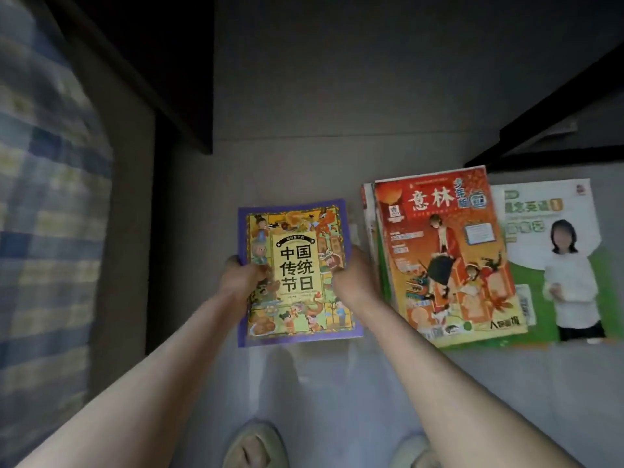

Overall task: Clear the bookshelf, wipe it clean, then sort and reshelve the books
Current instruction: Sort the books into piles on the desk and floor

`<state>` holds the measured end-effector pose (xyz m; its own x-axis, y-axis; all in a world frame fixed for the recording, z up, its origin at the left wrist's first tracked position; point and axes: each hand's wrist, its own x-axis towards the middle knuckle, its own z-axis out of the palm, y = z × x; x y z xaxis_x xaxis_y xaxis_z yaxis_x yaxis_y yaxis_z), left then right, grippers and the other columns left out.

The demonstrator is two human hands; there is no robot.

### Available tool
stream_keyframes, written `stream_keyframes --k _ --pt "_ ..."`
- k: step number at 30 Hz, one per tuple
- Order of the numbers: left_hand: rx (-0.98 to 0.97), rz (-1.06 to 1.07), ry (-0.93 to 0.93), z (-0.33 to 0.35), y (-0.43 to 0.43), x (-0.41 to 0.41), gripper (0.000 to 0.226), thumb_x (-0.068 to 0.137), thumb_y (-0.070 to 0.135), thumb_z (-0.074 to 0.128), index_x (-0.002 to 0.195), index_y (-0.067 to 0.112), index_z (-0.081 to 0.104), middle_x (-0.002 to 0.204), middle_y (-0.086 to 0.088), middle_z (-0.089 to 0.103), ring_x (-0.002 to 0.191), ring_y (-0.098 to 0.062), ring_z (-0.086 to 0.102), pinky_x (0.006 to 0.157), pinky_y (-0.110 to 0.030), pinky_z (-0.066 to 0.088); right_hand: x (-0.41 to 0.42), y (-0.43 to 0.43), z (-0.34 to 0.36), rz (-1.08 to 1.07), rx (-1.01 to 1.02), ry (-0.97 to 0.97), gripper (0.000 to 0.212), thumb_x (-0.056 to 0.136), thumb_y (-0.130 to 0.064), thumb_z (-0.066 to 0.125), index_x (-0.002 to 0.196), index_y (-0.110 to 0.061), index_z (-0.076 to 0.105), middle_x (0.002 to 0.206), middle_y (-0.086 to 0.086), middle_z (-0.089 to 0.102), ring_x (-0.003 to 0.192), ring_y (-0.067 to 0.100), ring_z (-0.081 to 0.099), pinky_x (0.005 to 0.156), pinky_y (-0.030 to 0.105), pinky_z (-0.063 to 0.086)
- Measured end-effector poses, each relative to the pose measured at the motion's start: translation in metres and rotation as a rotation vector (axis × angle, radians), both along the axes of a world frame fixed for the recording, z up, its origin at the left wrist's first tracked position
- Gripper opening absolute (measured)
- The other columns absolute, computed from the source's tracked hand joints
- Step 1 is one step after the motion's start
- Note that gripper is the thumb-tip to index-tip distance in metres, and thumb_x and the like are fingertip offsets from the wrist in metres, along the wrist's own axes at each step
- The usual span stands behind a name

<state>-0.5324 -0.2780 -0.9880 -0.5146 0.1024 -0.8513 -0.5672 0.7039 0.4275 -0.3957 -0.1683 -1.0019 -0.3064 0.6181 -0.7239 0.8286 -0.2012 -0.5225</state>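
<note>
A purple-bordered picture book [297,275] with a yellow illustrated cover is held low over the grey floor by both hands. My left hand [241,276] grips its left edge, thumb on the cover. On the opposite edge my right hand [354,278] does the same. Just to the right, a red-orange magazine [445,255] tops a small stack of books lying on the floor. Partly under that stack's right side lies a green and white workbook [553,258] with a photo of a person on its cover.
A bed with blue checked bedding [44,204] runs along the left. Dark furniture [175,72] stands at the upper left, and a dark shelf edge [547,140] crosses the upper right. My slippered feet [256,447] show at the bottom on the grey floor [337,96].
</note>
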Motion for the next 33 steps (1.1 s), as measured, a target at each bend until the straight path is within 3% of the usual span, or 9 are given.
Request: stream_keyframes --k 3,6,9,11,16,18,23,28,33 --pt "0.035 -0.018 -0.006 -0.016 0.005 0.001 0.031 0.081 -0.010 0.052 0.110 0.001 0.057 0.099 -0.016 0.068 0.077 -0.028 0.067 0.064 -0.034 0.055 0.000 0.008 -0.015 0.018 -0.024 -0.041 0.055 0.080 -0.010 0.044 0.134 -0.017 0.044 0.120 0.007 0.063 0.102 0.033 0.063 0.074 0.038 0.056" --pt "0.002 -0.077 0.011 -0.011 0.004 0.006 0.030 0.083 -0.012 0.049 0.107 0.002 0.059 0.101 -0.016 0.067 0.081 -0.026 0.064 0.066 -0.030 0.050 0.001 0.012 0.003 0.087 -0.069 -0.098 0.065 0.084 -0.003 0.042 0.146 -0.018 0.033 0.135 0.009 0.054 0.108 0.033 0.060 0.063 0.028 0.049" --pt "-0.126 -0.135 0.102 0.026 0.002 0.007 0.044 0.094 0.000 0.046 0.138 0.000 0.044 0.140 -0.019 0.048 0.124 -0.033 0.049 0.094 -0.033 0.043 0.005 0.008 0.045 0.182 -0.073 -0.113 0.064 0.088 0.005 0.040 0.148 -0.016 0.030 0.143 0.011 0.048 0.100 0.029 0.061 0.051 0.023 0.038" --pt "-0.169 -0.144 0.128 0.059 -0.001 0.008 0.051 0.096 0.002 0.043 0.146 0.004 0.035 0.149 -0.015 0.039 0.135 -0.030 0.039 0.106 -0.034 0.035 0.005 0.006 0.085 0.216 -0.058 -0.089 0.062 0.088 0.007 0.039 0.146 -0.014 0.037 0.141 0.012 0.049 0.101 0.028 0.060 0.054 0.024 0.042" --pt "-0.172 -0.196 0.147 0.188 -0.003 0.014 0.048 0.090 -0.004 0.039 0.136 0.003 0.051 0.140 -0.012 0.051 0.128 -0.027 0.048 0.099 -0.029 0.039 0.004 0.012 0.237 0.208 0.000 -0.050 0.041 0.089 0.005 0.044 0.125 -0.008 0.058 0.125 0.007 0.061 0.113 0.022 0.057 0.091 0.029 0.046" --pt "-0.160 -0.222 0.164 0.252 0.003 0.018 0.043 0.091 0.000 0.041 0.132 0.004 0.054 0.137 -0.011 0.054 0.123 -0.026 0.051 0.088 -0.025 0.039 0.003 0.016 0.304 0.230 0.049 -0.023 0.030 0.089 0.004 0.046 0.109 -0.008 0.065 0.111 0.005 0.066 0.104 0.021 0.060 0.088 0.030 0.047" --pt "-0.098 -0.228 0.219 0.422 0.017 0.024 0.033 0.090 0.000 0.044 0.118 0.004 0.062 0.124 -0.010 0.063 0.116 -0.025 0.056 0.092 -0.027 0.042 0.004 0.020 0.486 0.189 0.135 0.099 0.024 0.092 -0.005 0.050 0.077 -0.020 0.061 0.083 -0.002 0.066 0.085 0.020 0.065 0.072 0.029 0.049" --pt "0.042 -0.239 0.395 0.575 0.028 0.015 0.033 0.084 -0.006 0.044 0.096 0.012 0.068 0.107 -0.009 0.069 0.108 -0.025 0.060 0.092 -0.031 0.046 0.015 0.038 0.660 0.222 0.286 0.271 0.021 0.093 -0.015 0.053 0.075 -0.016 0.063 0.076 -0.003 0.066 0.077 0.019 0.065 0.072 0.035 0.053" --pt "0.192 -0.294 0.517 0.675 0.045 0.000 0.041 0.077 -0.013 0.041 0.078 0.023 0.061 0.088 -0.004 0.067 0.093 -0.021 0.062 0.088 -0.034 0.049 0.022 0.063 0.764 0.218 0.401 0.391 0.018 0.094 -0.016 0.055 0.081 -0.024 0.064 0.077 -0.008 0.066 0.080 0.013 0.065 0.078 0.033 0.055"
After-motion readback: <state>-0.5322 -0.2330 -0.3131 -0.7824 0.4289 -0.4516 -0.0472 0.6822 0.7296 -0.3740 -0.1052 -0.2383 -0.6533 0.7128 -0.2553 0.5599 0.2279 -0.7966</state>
